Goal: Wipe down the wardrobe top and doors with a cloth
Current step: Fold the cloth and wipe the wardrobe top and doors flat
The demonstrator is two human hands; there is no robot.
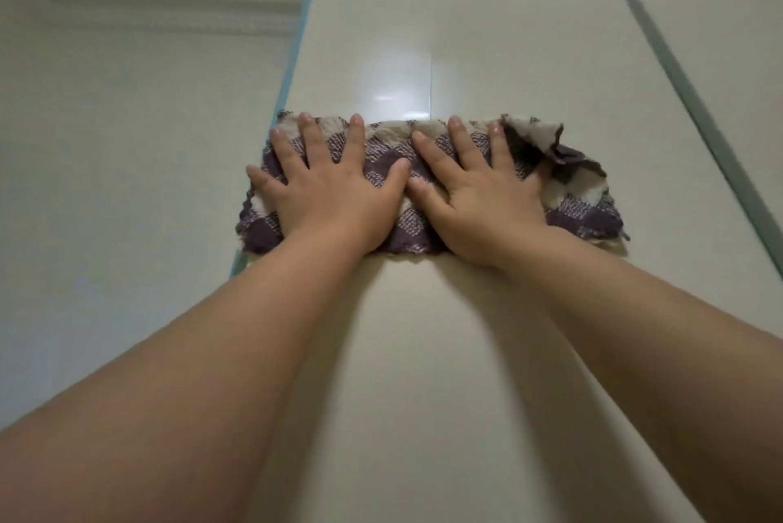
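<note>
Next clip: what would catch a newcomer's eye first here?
Two bare hands, the left hand and the right hand, press side by side, fingers spread, on a purple and cream checked cloth at mid-frame. The cloth lies against a glossy pale wardrobe door, its right corner folded over. A pale blue strip runs along the door's left edge.

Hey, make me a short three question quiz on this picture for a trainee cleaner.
1. True or false: the left hand and the right hand both press flat on the checkered cloth.
2. Which part of the cloth is crumpled and folded over? A, its upper right corner. B, its lower left corner. C, its middle.
3. Fill in: the edge strip on the left of the wardrobe door is coloured ____.
Key: 1 true; 2 A; 3 blue.
</note>
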